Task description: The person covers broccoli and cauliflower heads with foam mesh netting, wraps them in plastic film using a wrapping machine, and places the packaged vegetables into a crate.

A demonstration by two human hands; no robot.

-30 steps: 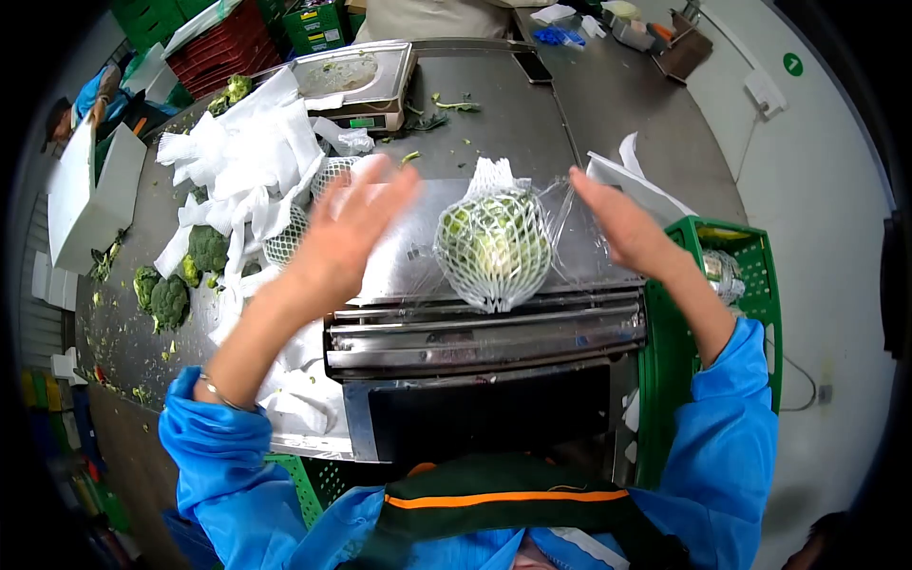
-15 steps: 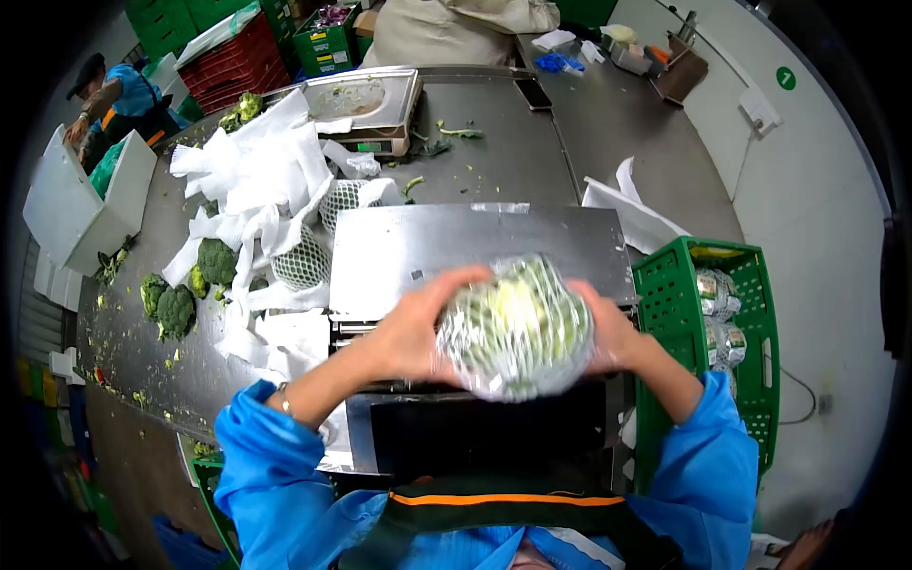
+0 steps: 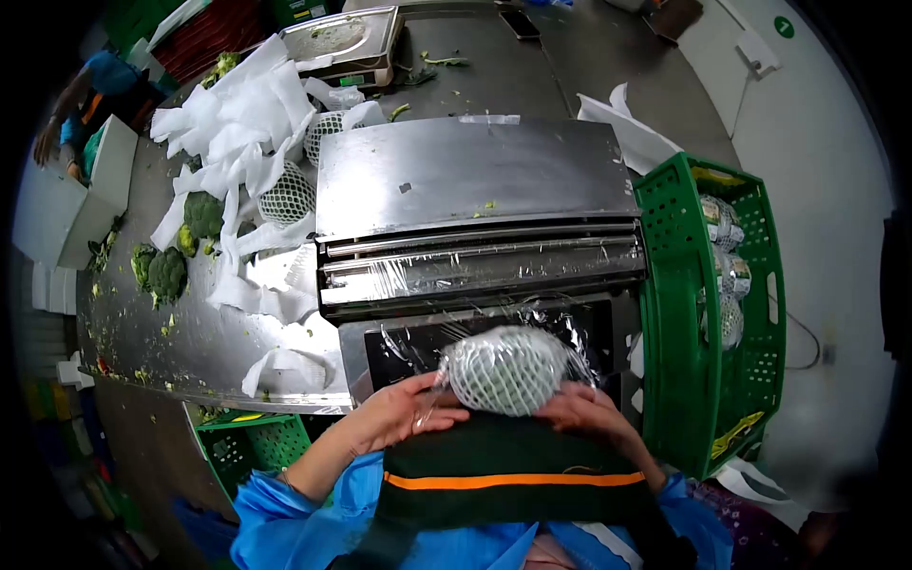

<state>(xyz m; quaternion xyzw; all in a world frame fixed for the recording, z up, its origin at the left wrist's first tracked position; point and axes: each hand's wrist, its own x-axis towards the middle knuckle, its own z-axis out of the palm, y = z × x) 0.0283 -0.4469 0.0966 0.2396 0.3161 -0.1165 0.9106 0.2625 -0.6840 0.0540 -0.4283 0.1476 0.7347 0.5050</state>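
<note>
Low in front of my body, a cauliflower (image 3: 506,372) in a white foam net lies between my hands, net side up, with clear film around it. My left hand (image 3: 407,416) grips its left side, thumb along the film and fingers below. On the other side my right hand (image 3: 587,415) holds its lower right edge, fingers partly hidden. Beneath is the black plate (image 3: 399,356) of a steel wrapping machine (image 3: 465,176). Shiny film stretches over the plate behind the cauliflower, beside the machine's rollers (image 3: 484,256).
On my right stands a green crate (image 3: 679,332) with several wrapped pieces (image 3: 730,273). White foam nets (image 3: 237,114), broccoli heads (image 3: 169,275) and a scale (image 3: 342,43) lie left and behind. Another green crate (image 3: 252,451) sits lower left. A co-worker (image 3: 104,85) reaches into a white box (image 3: 100,190).
The cauliflower has come down towards my body and turned over, so its net-covered underside now faces up. Film now shows stretched over the black plate. The view has tilted down.
</note>
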